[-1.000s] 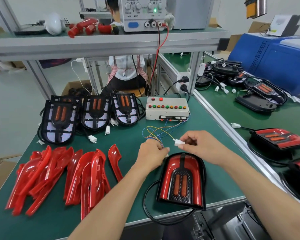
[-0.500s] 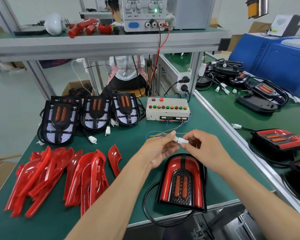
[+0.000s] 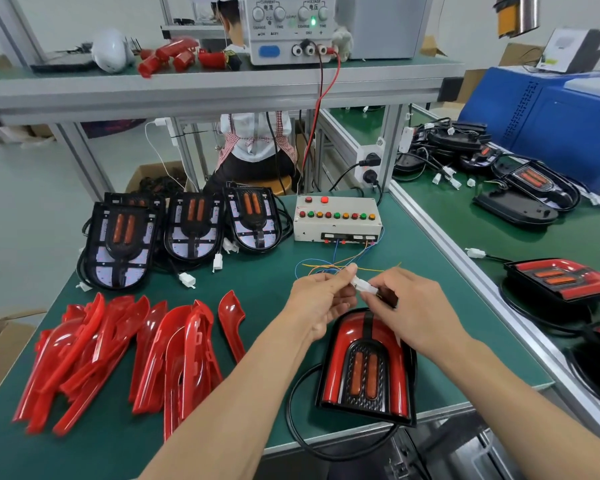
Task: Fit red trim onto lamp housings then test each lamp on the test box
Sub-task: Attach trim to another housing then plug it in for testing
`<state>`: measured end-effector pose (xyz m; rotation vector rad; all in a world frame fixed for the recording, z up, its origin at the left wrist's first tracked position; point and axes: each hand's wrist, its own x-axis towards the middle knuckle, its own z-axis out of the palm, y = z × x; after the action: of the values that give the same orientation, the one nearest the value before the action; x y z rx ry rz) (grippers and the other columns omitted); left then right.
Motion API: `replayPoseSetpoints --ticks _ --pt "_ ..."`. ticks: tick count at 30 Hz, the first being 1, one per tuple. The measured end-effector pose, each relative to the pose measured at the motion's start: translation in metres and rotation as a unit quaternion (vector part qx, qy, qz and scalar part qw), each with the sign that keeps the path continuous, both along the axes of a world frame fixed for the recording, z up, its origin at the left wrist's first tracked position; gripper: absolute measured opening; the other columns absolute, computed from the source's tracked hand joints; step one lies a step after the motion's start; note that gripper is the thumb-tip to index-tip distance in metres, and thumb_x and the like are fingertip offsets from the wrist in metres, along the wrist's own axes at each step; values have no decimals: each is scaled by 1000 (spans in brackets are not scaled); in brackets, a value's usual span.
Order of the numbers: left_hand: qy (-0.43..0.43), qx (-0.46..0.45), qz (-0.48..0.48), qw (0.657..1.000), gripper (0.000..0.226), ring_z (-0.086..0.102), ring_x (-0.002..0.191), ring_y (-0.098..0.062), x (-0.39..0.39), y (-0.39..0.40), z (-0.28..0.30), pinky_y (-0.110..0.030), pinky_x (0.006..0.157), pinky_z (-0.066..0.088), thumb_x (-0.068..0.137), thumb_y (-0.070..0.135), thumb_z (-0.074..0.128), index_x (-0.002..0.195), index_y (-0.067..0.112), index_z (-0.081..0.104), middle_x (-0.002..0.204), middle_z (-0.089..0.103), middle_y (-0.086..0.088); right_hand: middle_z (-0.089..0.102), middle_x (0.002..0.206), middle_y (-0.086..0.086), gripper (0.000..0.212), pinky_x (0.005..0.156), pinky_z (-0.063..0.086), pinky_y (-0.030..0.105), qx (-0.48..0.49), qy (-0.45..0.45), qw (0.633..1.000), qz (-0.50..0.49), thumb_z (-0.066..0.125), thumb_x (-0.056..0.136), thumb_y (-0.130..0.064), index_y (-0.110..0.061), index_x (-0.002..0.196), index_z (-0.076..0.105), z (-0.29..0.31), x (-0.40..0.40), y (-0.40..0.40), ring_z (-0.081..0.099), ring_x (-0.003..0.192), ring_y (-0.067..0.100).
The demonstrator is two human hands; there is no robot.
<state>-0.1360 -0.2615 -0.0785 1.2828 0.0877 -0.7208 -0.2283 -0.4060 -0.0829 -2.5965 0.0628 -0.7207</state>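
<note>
- Head view: since the earlier frames I have lifted both hands off the bench and brought the two plugs together, where a moment ago they were apart.
- My left hand (image 3: 321,299) pinches the test box lead's plug; my right hand (image 3: 407,306) pinches the lamp's white connector (image 3: 362,286). The two plugs touch, above the lamp's far end.
- The trimmed lamp (image 3: 366,367) lies on the near edge of the bench, its black cable looping off the near side.
- The test box (image 3: 336,220) sits far of my hands, thin wires trailing.
- I judge the connector light, stiff and small: grip the plastic shells, never the fine wires, which look fragile.
</note>
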Motion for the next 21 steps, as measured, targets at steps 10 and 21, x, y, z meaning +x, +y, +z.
replayPoseSetpoints --ticks 10,21 --pt "21 -43 -34 998 12 74 66 -17 -1 5 0 -20 61 60 93 16 74 91 5 68 74 74 -7 62 75 -6 14 57 50 33 -33 -38 998 -23 79 85 -26 -18 84 68 -3 -1 -1 59 65 21" --pt "31 -44 -18 998 10 74 69 -17 -3 4 -1 -21 66 61 91 13 75 94 4 71 75 76 -7 66 76 -1 14 54 50 35 -86 -64 994 -16 83 82 -19 -14 84 70 -5 -2 0 64 64 26"
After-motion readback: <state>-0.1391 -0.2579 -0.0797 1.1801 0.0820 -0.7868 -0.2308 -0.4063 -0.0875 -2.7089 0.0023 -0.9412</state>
